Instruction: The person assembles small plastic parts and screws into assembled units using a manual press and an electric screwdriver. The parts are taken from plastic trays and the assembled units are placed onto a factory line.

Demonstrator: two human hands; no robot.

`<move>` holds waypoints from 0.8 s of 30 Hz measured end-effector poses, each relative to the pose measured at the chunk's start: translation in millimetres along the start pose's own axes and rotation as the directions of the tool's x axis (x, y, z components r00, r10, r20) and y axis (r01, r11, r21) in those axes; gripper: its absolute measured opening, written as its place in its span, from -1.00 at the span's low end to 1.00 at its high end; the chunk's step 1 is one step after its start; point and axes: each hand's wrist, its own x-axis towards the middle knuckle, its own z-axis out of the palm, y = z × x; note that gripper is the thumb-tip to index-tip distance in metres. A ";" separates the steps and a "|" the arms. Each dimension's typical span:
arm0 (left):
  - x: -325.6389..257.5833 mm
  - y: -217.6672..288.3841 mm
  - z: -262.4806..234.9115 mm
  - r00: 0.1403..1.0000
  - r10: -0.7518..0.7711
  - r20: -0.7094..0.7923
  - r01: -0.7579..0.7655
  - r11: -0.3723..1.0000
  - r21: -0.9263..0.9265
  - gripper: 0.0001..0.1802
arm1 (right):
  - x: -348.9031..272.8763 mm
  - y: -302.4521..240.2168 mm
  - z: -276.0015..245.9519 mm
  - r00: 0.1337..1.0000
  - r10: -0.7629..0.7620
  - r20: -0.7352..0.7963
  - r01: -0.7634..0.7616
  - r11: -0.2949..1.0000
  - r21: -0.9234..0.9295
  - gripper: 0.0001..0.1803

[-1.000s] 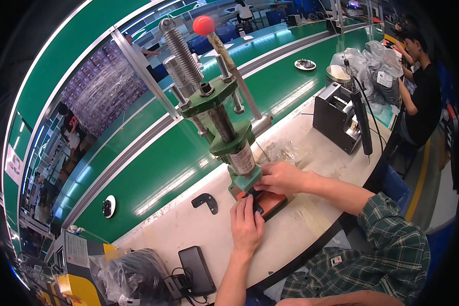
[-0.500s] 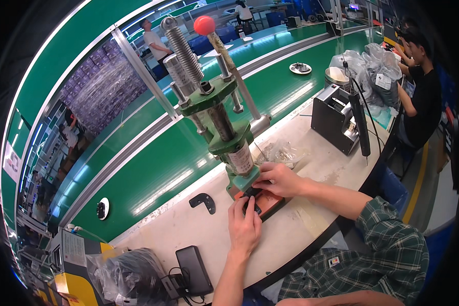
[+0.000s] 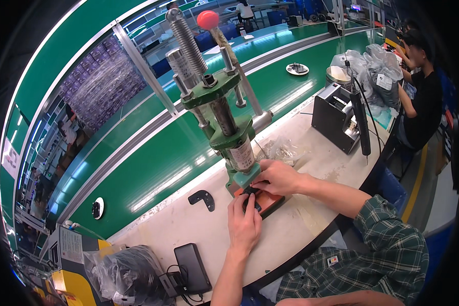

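A green lever press (image 3: 224,117) with a red ball knob (image 3: 207,20) and a coil spring stands upright before me on the bench. Under its pale green ram (image 3: 246,177), a small black part (image 3: 251,192) lies over the orange-red base (image 3: 271,200). Pinching this part from the near left is my left hand (image 3: 244,223), its fingertips partly hiding it. On the right side, close below the ram, my right hand (image 3: 279,178) has thumb and fingers closed on the same part. The part's exact kind is hidden by my fingers.
Left of the press lies a flat black L-shaped piece (image 3: 203,199). A black power bank-like box (image 3: 193,266) with cables sits near a bagged bundle (image 3: 127,273). Rightward stands a black device (image 3: 336,118). Beyond runs a green conveyor (image 3: 163,168) carrying white dishes (image 3: 297,69). A co-worker (image 3: 424,97) sits far right.
My hands stay at the part with only slight finger shifts. The view has moved a little, so the press appears slightly farther right. The dishes on the conveyor have drifted slightly left.
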 end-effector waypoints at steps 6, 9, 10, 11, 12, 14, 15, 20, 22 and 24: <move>-2.5 2.3 3.2 0.992 -0.105 -0.066 0.095 0.986 -0.139 -0.53 | 1.6 -6.0 -3.8 0.995 0.097 0.034 -0.097 0.995 0.001 -0.82; 5.6 3.6 -0.4 0.962 -0.218 -0.164 0.177 0.956 -0.233 -0.54 | -2.1 6.6 -3.4 0.999 0.025 0.023 -0.027 0.998 0.059 -0.80; 11.0 3.0 -2.3 0.945 -0.232 -0.229 0.187 0.962 -0.201 -0.55 | -3.7 14.7 -0.8 1.000 0.024 -0.009 -0.022 0.985 0.168 -0.80; 14.5 1.4 -4.4 0.947 -0.226 -0.227 0.183 0.963 -0.196 -0.55 | -5.5 16.4 -1.8 0.999 0.025 -0.039 -0.013 0.961 0.277 -0.80; 18.5 -1.4 -6.0 0.953 -0.225 -0.203 0.189 0.965 -0.181 -0.54 | -9.0 17.8 -4.9 0.999 0.025 -0.046 -0.011 0.960 0.280 -0.80; 27.0 -4.8 -4.8 0.960 -0.218 -0.178 0.191 0.969 -0.158 -0.54 | -14.9 19.1 -13.3 0.991 0.074 -0.115 -0.034 0.948 0.316 -0.78; 31.7 -6.6 -3.2 0.965 -0.235 -0.118 0.219 0.967 -0.129 -0.54 | -19.6 19.7 -15.6 0.990 0.071 -0.121 -0.029 0.947 0.320 -0.78; 42.2 -12.8 8.6 0.949 -0.312 0.034 0.314 0.941 -0.123 -0.58 | -54.0 28.3 -17.7 0.970 0.145 -0.194 -0.072 0.938 0.338 -0.76; 41.9 -12.9 12.3 0.946 -0.324 0.008 0.321 0.931 -0.173 -0.61 | -61.1 29.5 -13.9 0.966 0.104 -0.238 -0.019 0.942 0.336 -0.77; 44.6 -9.7 15.2 0.942 -0.336 0.010 0.331 0.922 -0.202 -0.63 | -66.6 30.1 -12.9 0.959 0.064 -0.277 0.032 0.944 0.328 -0.77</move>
